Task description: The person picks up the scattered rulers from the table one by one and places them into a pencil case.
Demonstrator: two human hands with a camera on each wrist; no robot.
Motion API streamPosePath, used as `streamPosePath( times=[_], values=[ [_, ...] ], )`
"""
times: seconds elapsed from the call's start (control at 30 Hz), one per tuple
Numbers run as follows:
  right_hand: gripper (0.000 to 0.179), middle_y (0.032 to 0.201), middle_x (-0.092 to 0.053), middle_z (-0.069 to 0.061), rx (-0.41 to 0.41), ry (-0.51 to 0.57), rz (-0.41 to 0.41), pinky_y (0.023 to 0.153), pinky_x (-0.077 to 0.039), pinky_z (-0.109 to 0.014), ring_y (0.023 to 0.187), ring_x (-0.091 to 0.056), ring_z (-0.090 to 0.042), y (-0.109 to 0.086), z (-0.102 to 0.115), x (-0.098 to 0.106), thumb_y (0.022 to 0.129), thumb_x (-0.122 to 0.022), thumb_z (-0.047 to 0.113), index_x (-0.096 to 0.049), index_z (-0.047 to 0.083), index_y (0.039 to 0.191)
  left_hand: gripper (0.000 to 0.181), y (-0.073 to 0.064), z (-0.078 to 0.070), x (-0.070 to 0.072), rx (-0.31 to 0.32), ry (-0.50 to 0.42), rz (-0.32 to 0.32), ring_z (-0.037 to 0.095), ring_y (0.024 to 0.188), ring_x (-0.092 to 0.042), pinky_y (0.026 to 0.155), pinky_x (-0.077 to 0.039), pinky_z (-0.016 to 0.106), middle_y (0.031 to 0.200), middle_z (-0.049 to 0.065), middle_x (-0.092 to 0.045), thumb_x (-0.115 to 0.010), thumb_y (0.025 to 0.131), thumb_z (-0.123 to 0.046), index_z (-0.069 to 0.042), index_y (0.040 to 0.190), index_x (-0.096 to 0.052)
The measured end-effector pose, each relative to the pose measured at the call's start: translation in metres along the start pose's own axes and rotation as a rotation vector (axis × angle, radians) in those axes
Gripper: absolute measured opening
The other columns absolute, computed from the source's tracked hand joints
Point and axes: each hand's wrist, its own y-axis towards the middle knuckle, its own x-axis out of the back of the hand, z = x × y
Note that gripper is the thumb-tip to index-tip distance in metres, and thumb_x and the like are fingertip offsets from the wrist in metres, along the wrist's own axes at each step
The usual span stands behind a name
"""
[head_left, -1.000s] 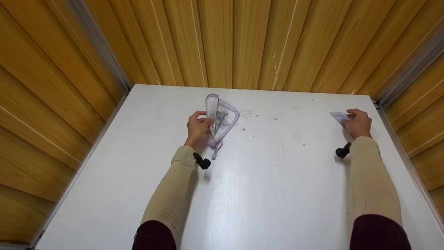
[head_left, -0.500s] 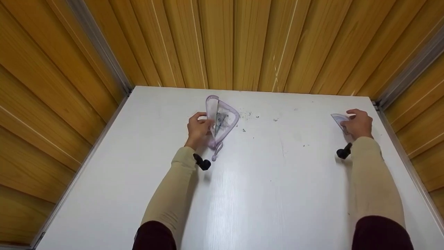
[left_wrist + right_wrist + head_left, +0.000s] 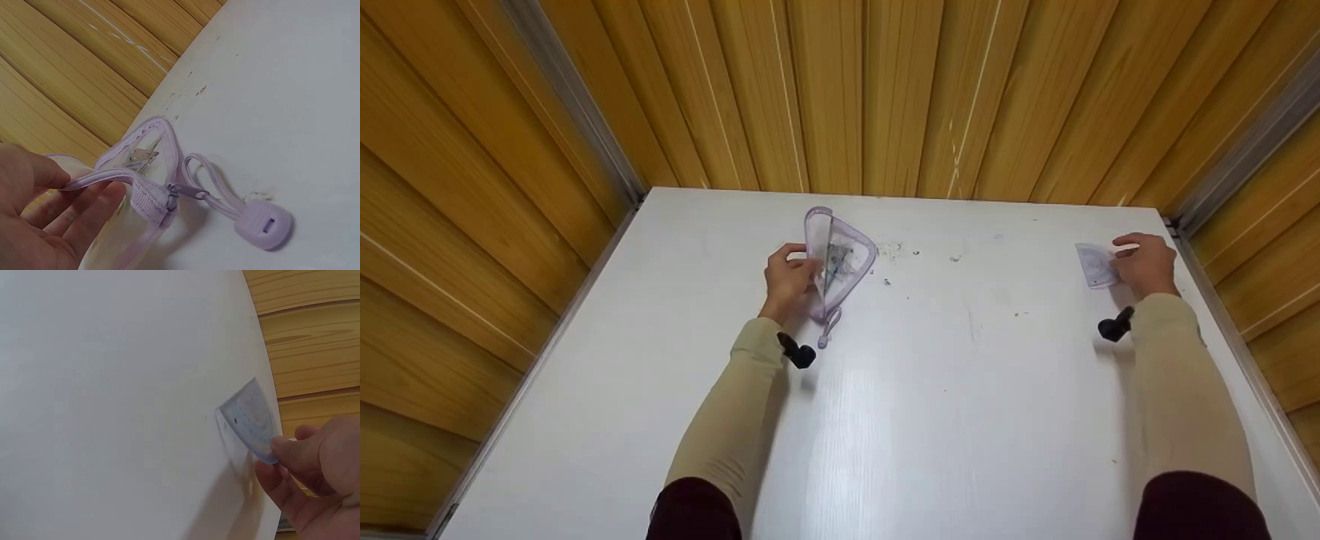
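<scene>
My left hand (image 3: 791, 279) pinches one edge of a see-through pencil pouch (image 3: 873, 253) with lilac trim. Its zipped mouth gapes in the left wrist view, and a few small clear and brownish pieces (image 3: 143, 157) show inside. From the zip a cord with a lilac tag (image 3: 262, 225) hangs over the tabletop. Far to the right, my right hand (image 3: 1149, 266) holds a clear bluish protractor (image 3: 250, 417) between thumb and fingers. The protractor is tilted up close over the tabletop, its reflection showing beside it.
The white tabletop (image 3: 915, 420) carries dark smudges and specks (image 3: 892, 247) right of the pouch. Wood-look panels (image 3: 900, 97) rise along the back and both sides. Small black wrist devices (image 3: 799, 352) sit at both cuffs.
The right hand has shifted slightly to the right and turned the protractor, so more of its face shows. The left hand and pouch stay in place.
</scene>
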Motion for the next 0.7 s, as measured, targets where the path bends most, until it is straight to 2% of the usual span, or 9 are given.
streamPosePath(
  times=[0.13, 0.3, 0.47, 0.7],
  values=[
    [0.040, 0.126, -0.063, -0.035, -0.011, 0.008, 0.013, 0.060, -0.050, -0.016, 0.089, -0.065, -0.020, 0.0008, 0.0001, 0.0025, 0.098, -0.064, 0.005, -0.060, -0.005, 0.136, 0.037, -0.0007, 0.0002, -0.0002, 0.001, -0.002, 0.000, 0.024, 0.074, -0.073, 0.061, -0.060, 0.032, 0.098, 0.017, -0.076, -0.069, 0.094, -0.004, 0.003, 0.129, -0.063],
    [0.039, 0.126, -0.063, -0.032, -0.042, 0.011, 0.034, 0.062, -0.050, -0.016, 0.089, -0.064, -0.020, 0.0020, -0.0008, 0.0029, 0.099, -0.064, 0.010, -0.061, -0.004, 0.136, 0.036, -0.0005, 0.0005, -0.0009, -0.006, 0.006, -0.005, 0.021, 0.070, -0.071, 0.059, -0.059, 0.030, 0.095, 0.016, -0.076, -0.070, 0.093, -0.005, 0.003, 0.127, -0.063],
    [0.036, 0.122, -0.066, -0.030, -0.036, 0.006, 0.024, 0.061, -0.052, -0.017, 0.080, -0.063, -0.012, 0.0011, -0.0001, 0.0028, 0.098, -0.064, 0.010, -0.065, -0.005, 0.131, 0.036, 0.0004, -0.0002, -0.0018, -0.008, 0.005, -0.009, 0.023, 0.073, -0.072, 0.059, -0.059, 0.031, 0.097, 0.017, -0.076, -0.071, 0.093, -0.005, 0.003, 0.127, -0.063],
    [0.039, 0.136, -0.056, -0.025, -0.121, 0.122, 0.074, 0.072, -0.056, -0.019, 0.101, -0.061, -0.023, -0.0016, 0.0032, -0.0004, 0.103, -0.057, 0.010, -0.058, -0.004, 0.140, 0.036, 0.0001, 0.0011, -0.0014, 0.004, 0.010, -0.015, 0.022, 0.073, -0.073, 0.061, -0.060, 0.031, 0.098, 0.017, -0.076, -0.071, 0.093, -0.004, 0.002, 0.127, -0.063]
  ],
)
